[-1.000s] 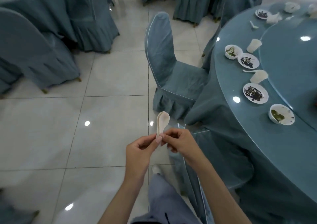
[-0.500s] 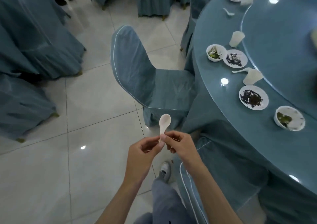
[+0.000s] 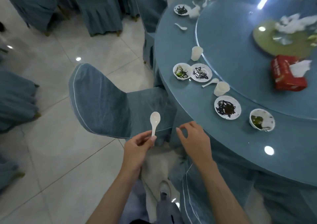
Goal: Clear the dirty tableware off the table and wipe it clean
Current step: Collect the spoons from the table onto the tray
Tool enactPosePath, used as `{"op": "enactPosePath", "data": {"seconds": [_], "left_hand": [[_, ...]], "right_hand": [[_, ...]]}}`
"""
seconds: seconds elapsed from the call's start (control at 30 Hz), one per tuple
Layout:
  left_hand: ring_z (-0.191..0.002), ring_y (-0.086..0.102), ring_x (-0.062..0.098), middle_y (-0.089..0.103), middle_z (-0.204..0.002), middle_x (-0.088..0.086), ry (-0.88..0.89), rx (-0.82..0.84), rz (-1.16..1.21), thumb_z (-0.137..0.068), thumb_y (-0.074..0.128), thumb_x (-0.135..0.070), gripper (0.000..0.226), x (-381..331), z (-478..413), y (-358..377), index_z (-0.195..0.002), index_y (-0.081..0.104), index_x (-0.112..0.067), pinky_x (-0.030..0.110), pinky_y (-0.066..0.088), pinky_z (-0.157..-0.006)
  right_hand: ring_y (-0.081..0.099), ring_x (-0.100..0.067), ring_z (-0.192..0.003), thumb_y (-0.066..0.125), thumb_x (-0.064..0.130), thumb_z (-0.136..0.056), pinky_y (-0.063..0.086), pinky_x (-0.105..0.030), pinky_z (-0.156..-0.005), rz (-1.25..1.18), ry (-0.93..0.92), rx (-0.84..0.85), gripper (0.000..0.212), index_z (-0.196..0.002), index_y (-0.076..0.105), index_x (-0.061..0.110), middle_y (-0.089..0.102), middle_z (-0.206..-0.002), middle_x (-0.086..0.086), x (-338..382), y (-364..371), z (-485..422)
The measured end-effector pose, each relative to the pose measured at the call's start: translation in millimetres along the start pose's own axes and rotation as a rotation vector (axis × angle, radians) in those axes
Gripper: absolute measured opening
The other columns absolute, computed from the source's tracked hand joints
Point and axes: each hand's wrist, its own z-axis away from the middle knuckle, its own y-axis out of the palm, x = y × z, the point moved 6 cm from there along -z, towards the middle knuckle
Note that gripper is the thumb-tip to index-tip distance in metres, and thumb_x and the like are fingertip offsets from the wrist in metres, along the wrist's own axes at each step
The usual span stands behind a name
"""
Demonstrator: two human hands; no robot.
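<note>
**Spoon held off the table, lower centre of frame**

A white spoon point(image 3: 155, 120) is pinched by its handle between the thumb and fingers of the left hand point(image 3: 137, 146), bowl end up, in front of a covered chair point(image 3: 106, 102). The right hand point(image 3: 193, 139) is seen just to its right, holding nothing, fingers loosely curled and apart. Soiled ware is noted along the rim of the round table point(image 3: 223, 138) at right: a sauce-stained plate point(image 3: 227, 107), a bowl with green scraps point(image 3: 262, 122), a cup point(image 3: 221, 88) and a second spoon point(image 3: 210, 82). A red tissue box point(image 3: 286, 76) is seen on the glass turntable point(image 3: 240, 52), upper right.
</note>
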Motion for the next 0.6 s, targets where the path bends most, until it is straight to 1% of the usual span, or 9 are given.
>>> {"op": "enactPosePath", "data": {"seconds": [0.1, 0.2, 0.27, 0.37, 0.47, 0.6], "left_hand": [[-0.078, 0.067, 0.008, 0.079, -0.094, 0.002, -0.031, 0.065, 0.008, -0.091, 0.077, -0.008, 0.024, -13.6, -42.1, 10.4, -0.114, 0.076, -0.013, 0.019, 0.056, -0.076], [-0.078, 0.067, 0.006, 0.078, -0.091, -0.001, -0.034, 0.160, -0.050, -0.091, 0.078, -0.012, 0.028, -29.1, -83.4, 17.4, -0.119, 0.075, -0.013, 0.018, 0.055, -0.077], [-0.081, 0.069, 0.006, 0.080, -0.094, -0.002, -0.016, 0.209, -0.107, -0.091, 0.078, -0.012, 0.025, -43.9, -106.0, 19.7, -0.116, 0.077, -0.017, 0.020, 0.056, -0.080], [-0.084, 0.071, 0.006, 0.080, -0.095, -0.003, 0.013, 0.283, -0.175, -0.091, 0.077, -0.010, 0.021, -65.4, -129.9, 22.0, -0.108, 0.077, -0.023, 0.020, 0.057, -0.083], [-0.084, 0.071, 0.009, 0.080, -0.091, -0.004, 0.013, 0.335, -0.223, -0.091, 0.077, -0.010, 0.020, -79.5, -151.0, 27.0, -0.102, 0.077, -0.027, 0.022, 0.056, -0.084], [-0.083, 0.071, 0.009, 0.079, -0.089, -0.003, 0.017, 0.380, -0.246, -0.092, 0.075, -0.008, 0.022, -94.9, -172.9, 43.8, -0.101, 0.077, -0.029, 0.020, 0.055, -0.081]], "right_hand": [[0.061, -0.021, -0.091, 0.060, 0.045, -0.099, 0.043, -0.032, -0.066, 0.102, 0.056, -0.067, 0.026, -0.097, 0.070, 0.021, 0.063, -0.097, 0.003, -10.2, -0.3, -26.7], [0.062, -0.022, -0.084, 0.062, 0.044, -0.099, 0.036, -0.030, -0.060, 0.181, 0.127, -0.122, 0.027, -0.092, 0.070, 0.019, 0.063, -0.090, 0.003, -9.8, 2.0, -46.9], [0.063, -0.022, -0.083, 0.063, 0.042, -0.099, 0.034, -0.029, -0.060, 0.187, 0.203, -0.133, 0.025, -0.092, 0.071, 0.019, 0.064, -0.090, 0.003, -8.3, 3.2, -57.5], [0.064, -0.022, -0.088, 0.061, 0.039, -0.100, 0.037, -0.030, -0.062, 0.168, 0.321, -0.138, 0.021, -0.095, 0.072, 0.021, 0.065, -0.096, 0.004, -11.1, 4.2, -71.8], [0.064, -0.025, -0.087, 0.062, 0.033, -0.098, 0.045, -0.034, -0.065, 0.111, 0.416, -0.175, 0.015, -0.096, 0.071, 0.021, 0.062, -0.099, 0.001, -15.6, 2.6, -86.8], [0.063, -0.022, -0.094, 0.056, 0.036, -0.100, 0.051, -0.040, -0.079, 0.030, 0.530, -0.158, 0.020, -0.107, 0.070, 0.023, 0.061, -0.110, 0.004, -26.7, 5.0, -111.1]]}}
